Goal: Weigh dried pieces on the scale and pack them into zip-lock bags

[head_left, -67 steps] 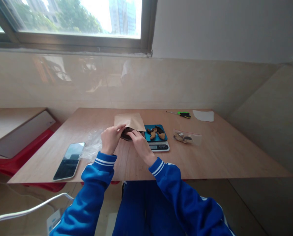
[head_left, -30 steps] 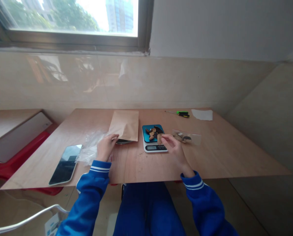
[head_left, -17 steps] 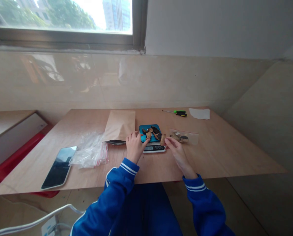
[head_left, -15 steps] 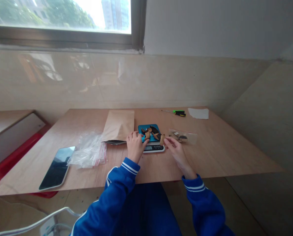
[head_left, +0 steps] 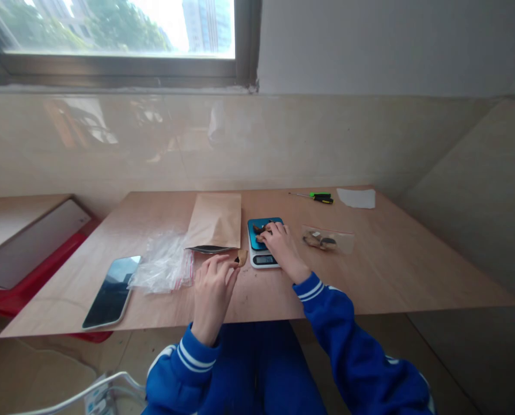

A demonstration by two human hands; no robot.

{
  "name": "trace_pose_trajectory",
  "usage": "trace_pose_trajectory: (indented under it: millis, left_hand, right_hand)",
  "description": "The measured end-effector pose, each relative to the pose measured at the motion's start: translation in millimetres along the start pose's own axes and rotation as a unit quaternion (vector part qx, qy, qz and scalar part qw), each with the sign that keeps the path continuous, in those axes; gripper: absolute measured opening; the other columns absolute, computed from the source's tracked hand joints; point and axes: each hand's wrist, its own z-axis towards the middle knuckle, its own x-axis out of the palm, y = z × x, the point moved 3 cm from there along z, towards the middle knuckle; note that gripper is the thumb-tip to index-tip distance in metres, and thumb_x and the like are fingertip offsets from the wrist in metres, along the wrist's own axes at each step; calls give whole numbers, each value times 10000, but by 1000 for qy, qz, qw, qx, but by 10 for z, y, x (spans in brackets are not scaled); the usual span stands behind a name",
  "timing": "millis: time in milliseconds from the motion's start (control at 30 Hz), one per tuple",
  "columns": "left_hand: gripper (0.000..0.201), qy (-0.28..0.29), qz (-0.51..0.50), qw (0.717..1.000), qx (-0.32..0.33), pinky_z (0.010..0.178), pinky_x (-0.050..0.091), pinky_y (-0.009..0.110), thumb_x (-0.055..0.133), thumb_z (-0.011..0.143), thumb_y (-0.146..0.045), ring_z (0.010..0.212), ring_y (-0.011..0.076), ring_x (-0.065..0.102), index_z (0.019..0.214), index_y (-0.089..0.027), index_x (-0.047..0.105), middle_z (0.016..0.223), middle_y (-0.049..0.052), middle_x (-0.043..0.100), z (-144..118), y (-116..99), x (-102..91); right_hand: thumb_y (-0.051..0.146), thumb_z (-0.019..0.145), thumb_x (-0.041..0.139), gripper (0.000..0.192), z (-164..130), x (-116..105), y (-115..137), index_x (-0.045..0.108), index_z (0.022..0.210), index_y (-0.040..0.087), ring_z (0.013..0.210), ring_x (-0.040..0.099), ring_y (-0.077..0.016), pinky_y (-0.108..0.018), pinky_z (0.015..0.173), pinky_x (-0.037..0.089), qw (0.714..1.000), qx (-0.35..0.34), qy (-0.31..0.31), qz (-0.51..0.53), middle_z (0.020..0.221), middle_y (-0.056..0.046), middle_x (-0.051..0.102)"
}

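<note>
left hand (head_left: 212, 283) pinching brown piece (head_left: 242, 257), right hand (head_left: 279, 242) on scale (head_left: 261, 249)

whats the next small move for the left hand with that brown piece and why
Probably carry the brown piece pinched in the left hand a little left into the dark open mouth of the kraft pouch, which lies just beside it; the right hand is on the scale.
</note>
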Motion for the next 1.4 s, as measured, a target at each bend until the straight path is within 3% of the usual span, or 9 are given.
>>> trace_pose_trajectory:
  millis: [200,400,533,667,767,933,1133,1267,1400]
  left_hand:
    - [115,31,-88,996,0,851,502,371,579,894,-225,994,214,596,962,-251,667,1066,46,645,-251,-167,18]
    - [84,117,-159,980,36,815,522,378,607,872,-218,940,212,603,921,-237,673,1038,39,661,-304,-896,585]
    - [105,164,-126,978,28,859,511,429,610,869,-244,991,245,581,942,-202,671,1091,65,651,-184,-1344,1017]
    - [149,203,-74,976,30,882,505,436,542,898,-182,1023,247,572,948,-176,682,1111,95,645,-94,-1536,1272]
    - [189,192,-66,979,30,899,502,448,546,890,-164,1062,258,567,1020,-197,681,1162,104,629,-131,-1522,1193]
    - [234,88,-116,989,-3,906,499,415,550,895,-207,1059,233,587,1103,-258,643,1170,64,632,-202,-1032,537]
    - [317,-38,56,992,-104,913,466,450,450,914,-262,1066,289,600,1159,-195,641,1154,113,660,-82,410,-169]
    - [373,45,168,973,-150,869,461,456,476,880,-326,1067,333,606,1172,-165,643,1249,155,638,-74,1135,-264]
    - [342,104,177,965,-161,824,459,435,447,878,-287,956,323,636,1085,-166,691,1090,131,711,-91,1327,-284]
  right_hand:
    - [155,911,511,287,-121,-106,-130,657,1156,190,1067,531,-293,-425,873,399,1000,10,-8,28,1191,-122,633]
    - [328,947,465,275,-815,-655,-640,656,1126,245,1055,575,-268,-439,927,401,976,108,-136,128,1119,-81,667]
    - [415,960,415,324,-1347,-856,-893,657,1094,248,1028,608,-261,-434,910,404,972,132,-159,114,1061,-79,682]
    - [447,963,404,347,-1718,-873,-986,650,1096,242,1009,625,-252,-408,876,414,972,146,-151,105,1043,-77,683]
    - [460,964,402,355,-1861,-846,-961,644,1102,238,1002,620,-252,-408,882,411,969,165,-153,106,1048,-79,678]
    - [445,964,412,342,-1966,-806,-832,650,1085,231,982,616,-253,-401,861,422,964,180,-166,105,1031,-85,678]
    - [457,950,430,323,-2039,-715,-718,661,1067,264,969,629,-262,-418,841,436,961,187,-155,129,1014,-76,686]
    - [456,936,452,306,-2004,-661,-642,669,1067,285,987,628,-262,-427,852,446,956,201,-144,161,1037,-68,687]
    - [430,933,467,285,-1840,-622,-468,681,1054,286,999,613,-263,-430,866,460,950,193,-134,207,1044,-70,679]
